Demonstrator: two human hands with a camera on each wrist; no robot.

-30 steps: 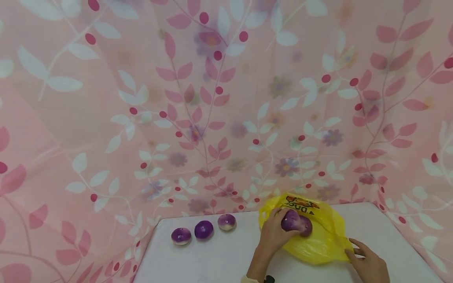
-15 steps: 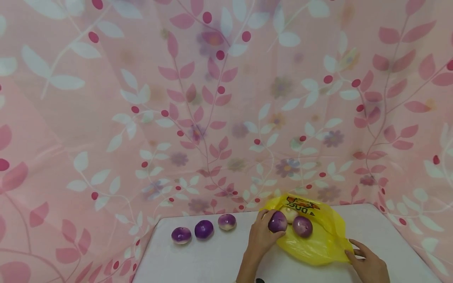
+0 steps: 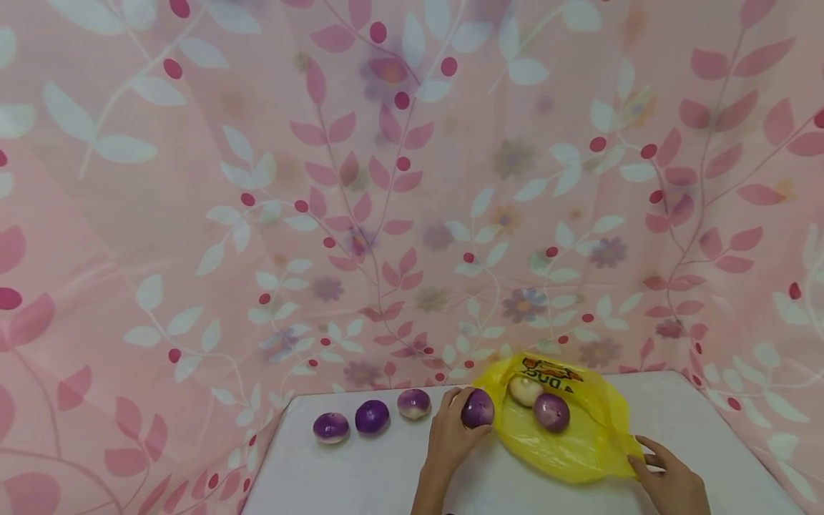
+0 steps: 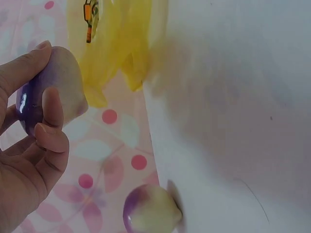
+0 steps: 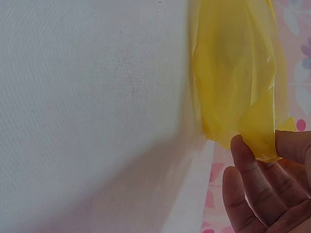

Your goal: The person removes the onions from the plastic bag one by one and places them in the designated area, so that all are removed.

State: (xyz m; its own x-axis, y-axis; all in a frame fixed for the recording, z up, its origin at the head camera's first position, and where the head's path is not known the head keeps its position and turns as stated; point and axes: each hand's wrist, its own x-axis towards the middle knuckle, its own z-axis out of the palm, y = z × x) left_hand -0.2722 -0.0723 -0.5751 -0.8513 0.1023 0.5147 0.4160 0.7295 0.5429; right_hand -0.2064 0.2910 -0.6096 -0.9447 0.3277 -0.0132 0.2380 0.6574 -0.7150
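My left hand (image 3: 447, 436) grips a purple-and-white turnip (image 3: 479, 409) just left of a yellow plastic bag (image 3: 560, 461). In the left wrist view, thumb and fingers curl round this turnip (image 4: 68, 82). Two more turnips lie inside the bag's spread opening: one shows its pale side (image 3: 525, 391), the other is mostly purple (image 3: 551, 413). At the bag's right end, my right hand (image 3: 672, 478) pinches a corner of the plastic. The right wrist view shows that yellow corner (image 5: 260, 131) between thumb and fingers.
Three turnips stand in a slanting row at the table's left: a near one (image 3: 331, 428), a deep purple one (image 3: 372, 417) and a paler one (image 3: 414, 404). The white-covered table (image 3: 373, 479) meets a pink leaf-patterned cloth (image 3: 412, 214) behind.
My left hand has drawn the turnip leftward out of the bag's opening, uncovering the pale turnip behind it. My right hand keeps its hold on the bag's corner.
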